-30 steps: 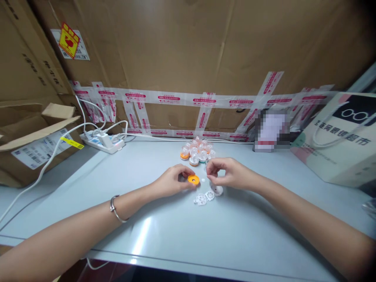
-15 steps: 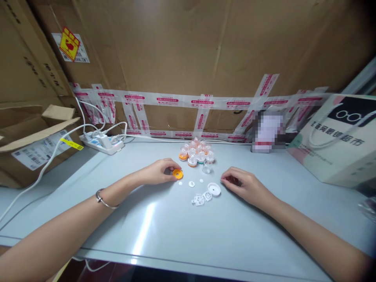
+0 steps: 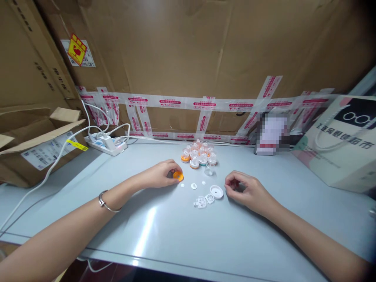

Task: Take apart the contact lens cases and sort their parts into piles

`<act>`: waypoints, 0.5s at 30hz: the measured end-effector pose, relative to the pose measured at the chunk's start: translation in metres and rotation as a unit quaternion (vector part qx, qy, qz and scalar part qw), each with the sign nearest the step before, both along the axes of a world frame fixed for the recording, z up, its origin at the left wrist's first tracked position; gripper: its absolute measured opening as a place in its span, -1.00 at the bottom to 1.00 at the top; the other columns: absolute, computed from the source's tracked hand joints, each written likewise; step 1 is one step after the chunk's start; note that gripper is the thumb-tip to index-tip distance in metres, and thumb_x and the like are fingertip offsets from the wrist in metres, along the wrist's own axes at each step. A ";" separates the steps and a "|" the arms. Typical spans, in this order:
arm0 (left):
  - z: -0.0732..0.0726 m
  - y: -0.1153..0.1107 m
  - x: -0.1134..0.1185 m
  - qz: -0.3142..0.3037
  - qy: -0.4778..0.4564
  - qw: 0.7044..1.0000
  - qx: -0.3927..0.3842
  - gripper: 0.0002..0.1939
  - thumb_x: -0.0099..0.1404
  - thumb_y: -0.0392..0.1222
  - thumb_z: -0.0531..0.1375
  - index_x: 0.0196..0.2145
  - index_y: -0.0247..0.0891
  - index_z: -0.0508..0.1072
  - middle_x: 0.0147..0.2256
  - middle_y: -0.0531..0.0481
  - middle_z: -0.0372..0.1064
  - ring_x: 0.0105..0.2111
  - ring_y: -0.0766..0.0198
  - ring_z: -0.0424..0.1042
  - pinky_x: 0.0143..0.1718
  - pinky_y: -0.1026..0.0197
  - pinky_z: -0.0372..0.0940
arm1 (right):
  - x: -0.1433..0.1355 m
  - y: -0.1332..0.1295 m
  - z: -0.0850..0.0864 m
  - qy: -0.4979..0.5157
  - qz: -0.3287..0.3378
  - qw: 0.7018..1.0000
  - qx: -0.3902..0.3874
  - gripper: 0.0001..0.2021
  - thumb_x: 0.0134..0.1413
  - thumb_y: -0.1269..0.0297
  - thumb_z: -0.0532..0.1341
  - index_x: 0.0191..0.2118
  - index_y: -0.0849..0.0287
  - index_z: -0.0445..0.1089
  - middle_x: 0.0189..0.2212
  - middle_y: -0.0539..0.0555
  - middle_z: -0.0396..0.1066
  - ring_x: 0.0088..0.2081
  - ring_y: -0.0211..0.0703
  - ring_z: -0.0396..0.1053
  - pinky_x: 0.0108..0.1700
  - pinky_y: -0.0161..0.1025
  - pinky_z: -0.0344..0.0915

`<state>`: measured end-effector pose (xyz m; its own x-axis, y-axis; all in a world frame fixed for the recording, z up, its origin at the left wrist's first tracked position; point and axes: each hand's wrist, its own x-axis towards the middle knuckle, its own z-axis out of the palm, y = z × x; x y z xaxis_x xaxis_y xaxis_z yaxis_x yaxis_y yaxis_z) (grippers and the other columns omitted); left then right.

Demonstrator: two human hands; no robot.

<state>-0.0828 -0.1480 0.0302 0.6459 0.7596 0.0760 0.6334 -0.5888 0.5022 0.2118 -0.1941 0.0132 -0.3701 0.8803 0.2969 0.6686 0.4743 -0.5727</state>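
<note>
Orange disc (image 3: pixel 180 176) pinched by left hand (image 3: pixel 161 174), moved leftward, right hand (image 3: pixel 249 192) drawn away, loose

stretches as a smooth grey-blue tabletop (image 3: pixel 188 235); bears clustered clear-domed plastic capsules (image 3: pixel 199 153), a clear plastic shell (image 3: pixel 209 170), three small white discs (image 3: pixel 193 186), flat spoked white plastic pieces (image 3: pixel 201 202), a round white dish (image 3: pixel 216 192); supports an open brown cardboard box (image 3: pixel 17 164) and white power strip (image 3: pixel 106 146) at left, a cream paper bag (image 3: pixel 326 162) at right.
</note>
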 end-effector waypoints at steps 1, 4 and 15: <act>0.000 0.003 -0.003 0.014 0.001 1.000 0.009 -0.70 0.14 -0.08 0.13 -0.18 -0.23 0.40 -0.22 -0.06 0.29 -0.29 0.27 0.34 -0.22 0.24 0.25 | 0.000 -0.001 0.000 0.001 -0.001 1.000 -0.001 -0.95 -0.04 0.36 0.11 -0.47 0.15 0.25 -0.51 -0.01 0.28 -0.48 -0.27 0.23 -0.40 -0.31 0.22; -0.003 0.019 -0.014 0.079 -0.029 0.995 0.044 -0.68 0.13 -0.04 0.13 -0.20 -0.26 0.40 -0.20 -0.08 0.32 -0.26 0.24 0.35 -0.19 0.22 0.25 | 0.001 -0.002 0.002 0.004 -0.007 1.000 -0.003 -0.94 -0.04 0.35 0.10 -0.48 0.15 0.24 -0.52 -0.01 0.28 -0.48 -0.27 0.22 -0.40 -0.31 0.22; -0.016 0.043 -0.015 0.226 -0.095 0.963 0.114 -0.66 0.13 -0.11 0.14 -0.12 -0.25 0.34 -0.11 -0.09 0.32 -0.14 0.18 0.32 -0.08 0.14 0.21 | 0.002 0.005 0.006 0.047 -0.070 0.996 -0.029 -0.88 -0.04 0.24 0.13 -0.46 0.16 0.32 -0.53 0.00 0.33 -0.48 -0.25 0.24 -0.41 -0.31 0.22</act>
<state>-0.0981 -0.1050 0.0141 0.2105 0.9097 0.3579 0.7609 -0.3823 0.5243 0.2138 -0.1895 0.0188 -0.2150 0.9379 0.2722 0.6683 0.3445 -0.6593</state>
